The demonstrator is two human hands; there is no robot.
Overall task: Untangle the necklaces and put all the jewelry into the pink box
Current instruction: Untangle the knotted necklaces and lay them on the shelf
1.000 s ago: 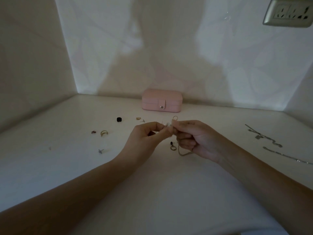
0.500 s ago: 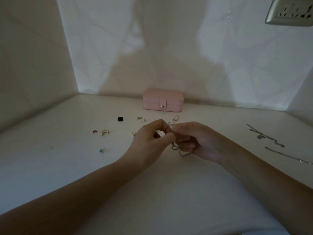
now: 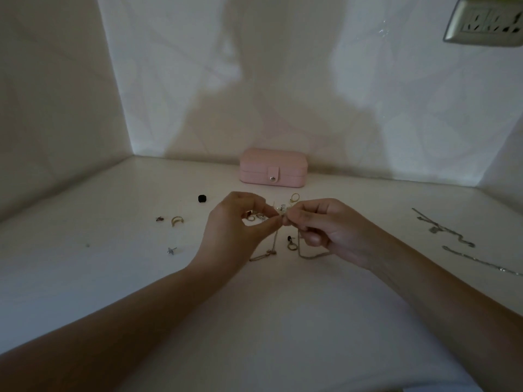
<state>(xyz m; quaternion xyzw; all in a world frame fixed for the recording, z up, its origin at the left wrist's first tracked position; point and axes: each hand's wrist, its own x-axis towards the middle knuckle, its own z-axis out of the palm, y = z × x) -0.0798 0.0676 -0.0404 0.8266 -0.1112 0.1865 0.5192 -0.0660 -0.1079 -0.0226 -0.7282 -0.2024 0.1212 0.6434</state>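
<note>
While both hands meet above the middle of the white worktop (image 3: 113, 264), the left hand (image 3: 237, 230) and the right hand (image 3: 331, 230) each pinch the thin gold chain necklace (image 3: 276, 241) between thumb and forefinger, their fingertips almost touching. From that pinch the chain hangs down between the hands. One strand trails left on the worktop under the left wrist, with what may be a small knot or charm on it. Another strand loops under the right palm.

The closed pink rectangular box (image 3: 273, 168) with a snap tab stands beyond the hands against the back wall. A small gold ring (image 3: 295, 197) lies between the box and the right hand. A gold crescent ear cuff (image 3: 177, 220) and a small black bead (image 3: 202, 198) lie left of the hands. Two silver chain necklaces (image 3: 444, 229) lie stretched out well apart to the right.
</note>
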